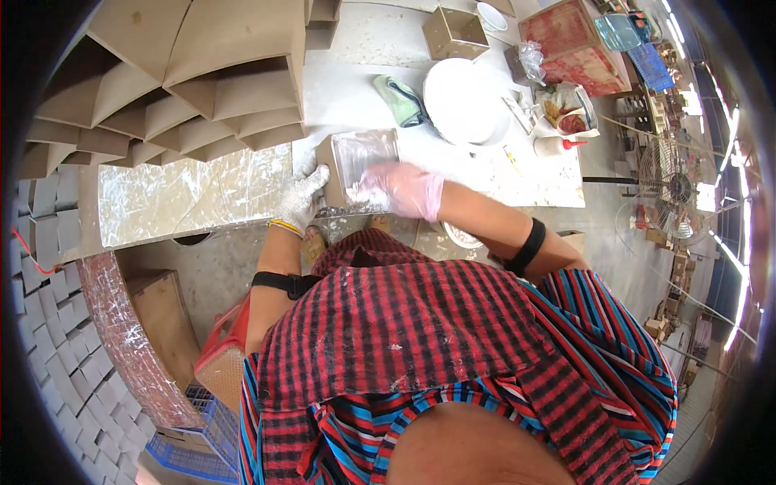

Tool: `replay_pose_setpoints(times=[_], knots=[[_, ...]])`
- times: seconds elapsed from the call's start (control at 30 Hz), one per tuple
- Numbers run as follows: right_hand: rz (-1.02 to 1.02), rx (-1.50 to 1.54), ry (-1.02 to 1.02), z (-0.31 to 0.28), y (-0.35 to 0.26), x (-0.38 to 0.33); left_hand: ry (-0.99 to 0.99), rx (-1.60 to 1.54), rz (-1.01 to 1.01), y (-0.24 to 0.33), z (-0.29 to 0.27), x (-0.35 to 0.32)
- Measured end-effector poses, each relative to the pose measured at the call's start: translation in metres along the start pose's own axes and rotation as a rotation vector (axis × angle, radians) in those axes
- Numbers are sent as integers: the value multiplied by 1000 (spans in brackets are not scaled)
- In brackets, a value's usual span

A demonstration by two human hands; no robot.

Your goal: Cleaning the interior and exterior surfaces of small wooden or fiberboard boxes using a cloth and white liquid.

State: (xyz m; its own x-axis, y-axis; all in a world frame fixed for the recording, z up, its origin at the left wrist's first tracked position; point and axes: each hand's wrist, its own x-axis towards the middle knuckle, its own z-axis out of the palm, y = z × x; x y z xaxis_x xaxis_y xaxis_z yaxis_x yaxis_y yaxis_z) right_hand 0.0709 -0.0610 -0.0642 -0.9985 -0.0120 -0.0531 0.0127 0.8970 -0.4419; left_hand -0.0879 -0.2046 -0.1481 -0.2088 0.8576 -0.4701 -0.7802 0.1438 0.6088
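Observation:
A small brown fibreboard box [331, 166] lies at the near edge of the worktable, its upward face smeared with white paste. My left hand [301, 199], in a white knit glove with a yellow cuff, grips the box at its left side. Over the lower right part of the smeared face is my right hand [402, 189], in a thin pink glove. Its fingers are blurred and partly hidden, so whether they hold anything cannot be made out. White paste marks the pink glove near the fingertips.
Brown boxes [234, 77] are stacked at the left. Beyond my right hand are a round white tub [461, 101], a green cloth [400, 101] and a red-capped bottle [550, 146]. An open box [455, 34] stands at the back. A fan [675, 187] is far right.

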Motion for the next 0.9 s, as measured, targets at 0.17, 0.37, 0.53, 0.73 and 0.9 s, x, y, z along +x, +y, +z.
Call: replay_pose_setpoints(times=[0.17,0.37,0.53,0.73,0.9], knots=[[396,383,-40,-19,9,39,-5,-30,31,4,7,-7],[18,177,-169,-23,3,11,5,21,-9,6,9,-5],[396,480,173,-22,-5,32,70,23,-17,0,3,-3],[122,62,-5,-1,-6,18,62,-7,-28,-1,0,-5],[70,-60,294,-24,8,31,75,18,-47,3,7,2]])
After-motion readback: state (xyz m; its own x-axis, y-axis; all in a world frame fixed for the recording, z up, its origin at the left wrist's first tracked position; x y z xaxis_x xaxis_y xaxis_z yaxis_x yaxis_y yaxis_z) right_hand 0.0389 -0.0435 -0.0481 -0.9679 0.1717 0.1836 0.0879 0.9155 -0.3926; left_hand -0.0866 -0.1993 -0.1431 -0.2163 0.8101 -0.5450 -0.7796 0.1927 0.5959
